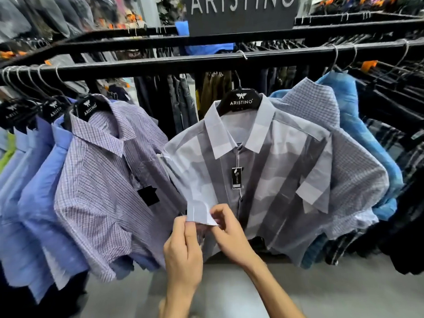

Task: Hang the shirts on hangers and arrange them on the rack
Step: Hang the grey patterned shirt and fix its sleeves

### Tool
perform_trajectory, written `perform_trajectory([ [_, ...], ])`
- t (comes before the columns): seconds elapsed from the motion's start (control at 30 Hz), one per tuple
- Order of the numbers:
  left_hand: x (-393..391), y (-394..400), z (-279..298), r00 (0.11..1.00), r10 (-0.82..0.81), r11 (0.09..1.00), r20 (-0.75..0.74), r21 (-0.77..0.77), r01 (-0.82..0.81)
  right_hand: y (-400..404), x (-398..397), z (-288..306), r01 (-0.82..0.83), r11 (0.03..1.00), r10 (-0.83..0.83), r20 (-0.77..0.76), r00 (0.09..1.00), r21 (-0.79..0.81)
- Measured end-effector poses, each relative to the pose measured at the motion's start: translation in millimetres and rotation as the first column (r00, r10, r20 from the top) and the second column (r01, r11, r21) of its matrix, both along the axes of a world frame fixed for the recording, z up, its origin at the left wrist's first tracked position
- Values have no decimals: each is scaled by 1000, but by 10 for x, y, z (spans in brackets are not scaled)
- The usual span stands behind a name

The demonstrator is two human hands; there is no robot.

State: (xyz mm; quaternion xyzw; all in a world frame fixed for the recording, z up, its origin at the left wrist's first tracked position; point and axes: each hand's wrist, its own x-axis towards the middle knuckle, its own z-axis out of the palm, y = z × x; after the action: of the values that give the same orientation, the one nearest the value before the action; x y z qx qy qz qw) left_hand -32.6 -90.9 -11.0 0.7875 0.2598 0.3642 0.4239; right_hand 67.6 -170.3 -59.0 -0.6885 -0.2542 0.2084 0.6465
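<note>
The grey and white shirt hangs on a black hanger from the black rack, between a purple checked shirt and a small-checked shirt, while the left hand and the right hand both pinch its sleeve cuff

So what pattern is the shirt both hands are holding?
Broad grey and white blocks on the shirt, clearest in the head view.

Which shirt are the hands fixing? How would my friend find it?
Find the black rack rail under the Aristino sign. In the middle gap hangs the shirt with wide grey and white blocks, both hands pinching its sleeve cuff. The neighbouring shirts have tiny checks; this one has big blocks.
</note>
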Motion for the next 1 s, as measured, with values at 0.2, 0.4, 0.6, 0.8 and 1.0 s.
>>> perform_trajectory([
  [0.2,-18,300,321,992,126,992,-6,-29,-126,26,-58,-15,-53,998,59,153,986,-43],
  [0.4,-20,546,430,988,153,987,8,-51,-152,144,-112,-28,375,925,-373,-35,927,67],
  [0.6,-1,726,341,996,86,995,-7,-45,-86,285,-45,48,493,862,-461,-221,860,120],
  [0.8,29,1131,109,995,69,959,-79,-268,-88,246,-140,-103,310,949,-286,254,924,-58],
  [1.0,269,1148,27,987,-158,923,15,-352,153,291,-182,-32,285,958,-269,216,938,-44],
])
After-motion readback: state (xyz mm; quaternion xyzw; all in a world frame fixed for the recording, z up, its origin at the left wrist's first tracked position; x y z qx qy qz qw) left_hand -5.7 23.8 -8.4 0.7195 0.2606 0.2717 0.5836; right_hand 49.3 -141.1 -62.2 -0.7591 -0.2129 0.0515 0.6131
